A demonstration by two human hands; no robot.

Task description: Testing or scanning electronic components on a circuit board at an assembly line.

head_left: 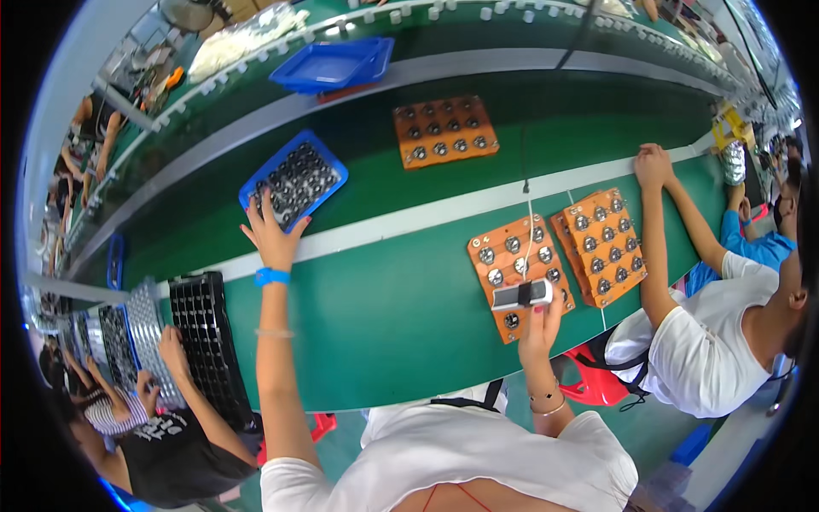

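Note:
My left hand reaches over the near edge of a blue tray full of small black and silvery parts. Its fingers are spread, with the tips at the parts; nothing shows between them. A white and grey handheld tool with a black band is gripped in my right hand. A pale cord runs up from near the tool. The tool lies across an orange board set with round metal parts, covering some of them.
Stacked orange boards stand just right, and another orange board lies across the white strip. Far off are empty blue trays. A black compartment tray is at left. Co-workers sit both sides; one's clasped hands rest nearby.

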